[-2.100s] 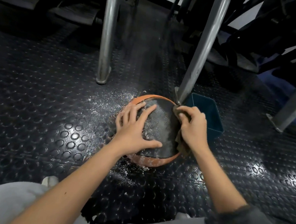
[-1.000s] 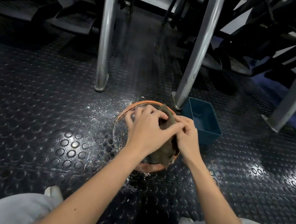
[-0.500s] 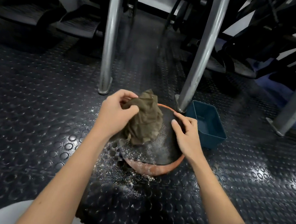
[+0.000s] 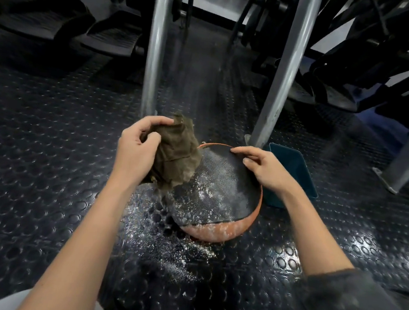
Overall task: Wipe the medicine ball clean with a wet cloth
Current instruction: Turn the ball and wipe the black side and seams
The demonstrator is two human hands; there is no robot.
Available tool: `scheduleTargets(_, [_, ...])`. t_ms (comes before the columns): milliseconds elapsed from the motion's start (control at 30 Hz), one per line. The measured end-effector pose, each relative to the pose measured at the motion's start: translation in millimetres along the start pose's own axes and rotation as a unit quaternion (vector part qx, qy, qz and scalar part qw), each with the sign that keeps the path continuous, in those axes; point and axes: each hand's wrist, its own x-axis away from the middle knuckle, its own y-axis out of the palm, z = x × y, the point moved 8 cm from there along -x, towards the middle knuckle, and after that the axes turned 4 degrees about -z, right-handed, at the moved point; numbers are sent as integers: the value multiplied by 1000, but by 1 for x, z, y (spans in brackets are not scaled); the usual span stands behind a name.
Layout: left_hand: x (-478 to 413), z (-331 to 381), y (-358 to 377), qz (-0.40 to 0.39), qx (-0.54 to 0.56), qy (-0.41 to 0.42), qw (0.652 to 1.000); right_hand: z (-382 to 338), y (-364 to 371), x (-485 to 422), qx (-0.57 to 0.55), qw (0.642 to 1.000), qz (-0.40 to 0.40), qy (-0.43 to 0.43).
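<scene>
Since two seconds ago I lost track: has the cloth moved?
Yes. The cloth went from the right of the ball, beside the blue tub, leftward toward the upright metal post, gripped by the left hand.

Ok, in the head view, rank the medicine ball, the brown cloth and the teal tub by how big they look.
1. Black-and-orange textured medicine ball.
2. Crumpled brown cloth and teal plastic tub: look alike; cloth is held nearer the camera, tub partly hidden.
</scene>
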Motion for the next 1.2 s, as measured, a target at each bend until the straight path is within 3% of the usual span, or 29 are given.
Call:
scheduleTargets(67, [-5,0,2,-3,-9,1,1000,-7,8,-7,-15,997,75,17])
scheduleTargets(167, [-13,-10,1,-6,-17,-10,1000,-6,28,-13,76,977,145,134])
scheduleTargets(233, [-16,-18,0,-10,-29,-24,999,-9,36,-16,141,973,121,134])
scheduleTargets(433, [-21,-36,0,-12,-36,-44,998,3,26,-16,93,994,60,23])
scheduleTargets(600, [-5,-41,72,-186,-120,-35,974,21,18,-4,9,1000,-13,-5])
scheduleTargets(700, [-3,-49,83,-206,-123,-85,967,20,20,0,15,1000,-2,-26])
scheduleTargets(833, [5,-45,75,-162,-154,-45,974,21,22,2,26,999,22,-25])
scheduleTargets(1033, [50,-23,74,-259,-197,107,940,30,17,3,-50,998,11,-42])
scheduleTargets(1200, [41,-11,91,-235,-210,160,935,32,11,2,-74,995,25,-61])
